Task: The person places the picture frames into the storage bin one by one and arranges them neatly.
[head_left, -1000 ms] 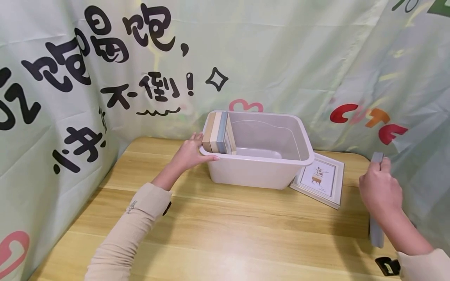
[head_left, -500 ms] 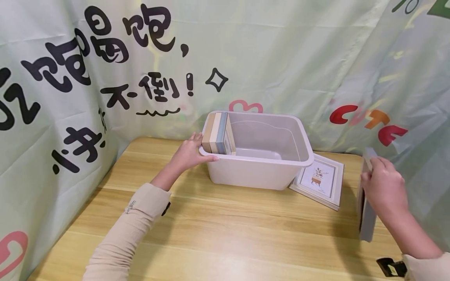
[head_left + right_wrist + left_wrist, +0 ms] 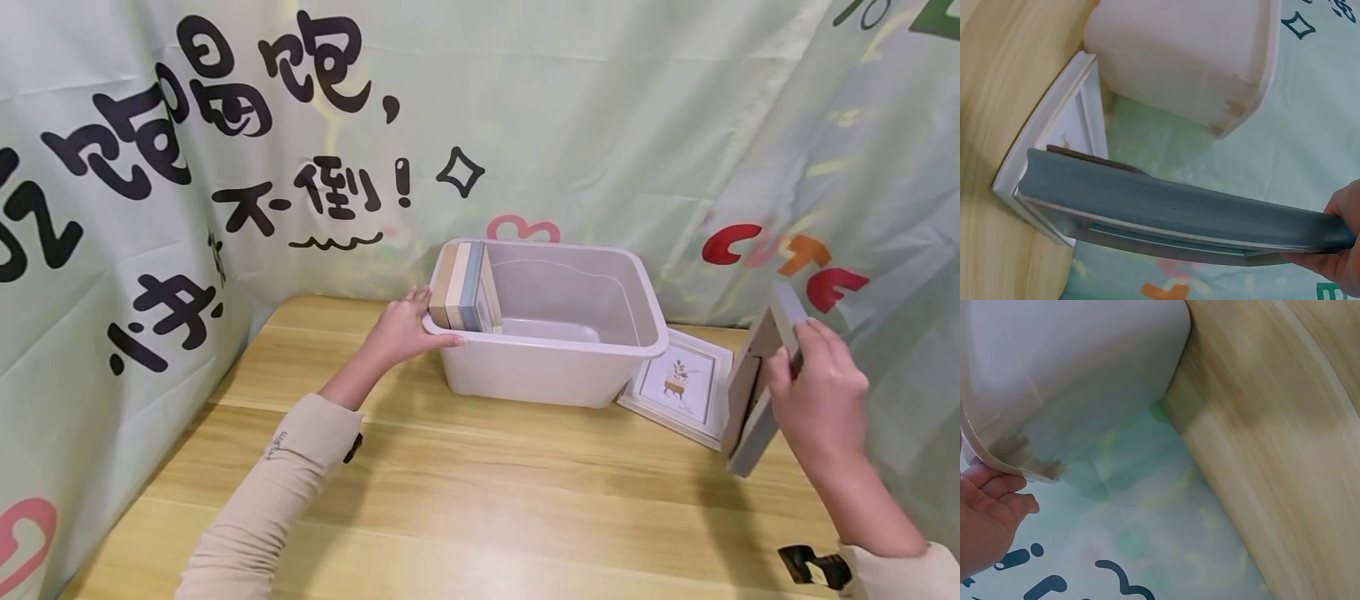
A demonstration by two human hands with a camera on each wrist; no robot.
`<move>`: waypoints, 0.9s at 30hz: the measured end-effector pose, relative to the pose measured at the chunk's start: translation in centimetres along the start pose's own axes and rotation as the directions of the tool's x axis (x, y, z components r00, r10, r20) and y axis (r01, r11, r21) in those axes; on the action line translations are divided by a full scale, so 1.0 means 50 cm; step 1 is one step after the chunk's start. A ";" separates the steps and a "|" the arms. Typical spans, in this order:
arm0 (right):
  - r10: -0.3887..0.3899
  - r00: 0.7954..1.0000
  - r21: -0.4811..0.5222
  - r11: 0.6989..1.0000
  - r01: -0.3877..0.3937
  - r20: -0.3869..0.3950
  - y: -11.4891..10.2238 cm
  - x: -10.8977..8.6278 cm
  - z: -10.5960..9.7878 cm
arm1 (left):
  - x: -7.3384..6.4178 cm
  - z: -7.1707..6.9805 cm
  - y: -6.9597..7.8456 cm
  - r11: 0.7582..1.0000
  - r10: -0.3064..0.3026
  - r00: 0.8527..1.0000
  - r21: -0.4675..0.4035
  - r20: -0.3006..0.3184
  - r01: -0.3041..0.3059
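My left hand point(image 3: 401, 329) holds the left end of a pale plastic storage bin point(image 3: 540, 371), its thumb along the front rim and its fingers at the side. Several picture frames point(image 3: 463, 287), tan, cream and blue, stand on edge inside the bin's left end. On the right, my right hand point(image 3: 821, 408) grips a grey-blue picture frame point(image 3: 1147, 200) by its upper edge, thumb on one side and fingers on the other. That frame is upright and tilted, its brown backing toward the bin. Its lower end overlaps a white picture frame point(image 3: 678, 383) in the head view.
The white frame lies face up on the wooden table point(image 3: 480, 500), right beside the bin, showing a potted plant picture. A printed fabric curtain point(image 3: 600, 150) hangs close behind the table and along both sides.
My right hand has raised the grey-blue frame and turned it, its lower end swinging left toward the white frame. My left hand and the bin stay in place.
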State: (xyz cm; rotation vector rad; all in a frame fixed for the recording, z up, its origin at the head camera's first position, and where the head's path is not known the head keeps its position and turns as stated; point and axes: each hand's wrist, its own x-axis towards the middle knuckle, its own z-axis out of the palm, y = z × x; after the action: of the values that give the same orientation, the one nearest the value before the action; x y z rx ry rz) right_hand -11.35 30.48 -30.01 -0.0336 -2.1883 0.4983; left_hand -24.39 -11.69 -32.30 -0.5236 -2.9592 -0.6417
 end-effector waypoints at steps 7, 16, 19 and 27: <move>0.012 0.993 0.038 0.999 -0.007 -0.117 -0.016 0.010 -0.004 | -0.001 -0.004 0.004 1.000 0.017 1.000 0.020 -0.012 -0.017; -0.060 0.959 0.052 0.996 0.077 -0.277 -0.032 0.032 -0.021 | -0.004 -0.003 0.002 0.999 0.023 1.000 0.045 -0.017 -0.022; -0.083 0.944 0.037 0.994 0.100 -0.318 -0.038 0.045 -0.027 | -0.005 -0.005 0.004 0.998 0.019 1.000 0.053 -0.008 -0.019; -0.052 0.925 0.048 0.996 0.075 -0.377 -0.059 0.072 -0.035 | -0.003 -0.006 0.006 0.998 0.009 1.000 0.054 -0.003 -0.009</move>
State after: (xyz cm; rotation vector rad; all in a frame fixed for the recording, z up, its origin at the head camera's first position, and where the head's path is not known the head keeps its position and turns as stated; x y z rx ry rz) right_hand -11.81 29.04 -25.28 -0.0228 -1.7915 0.4787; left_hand -24.15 -11.60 -31.95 -0.5301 -2.9604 -0.5590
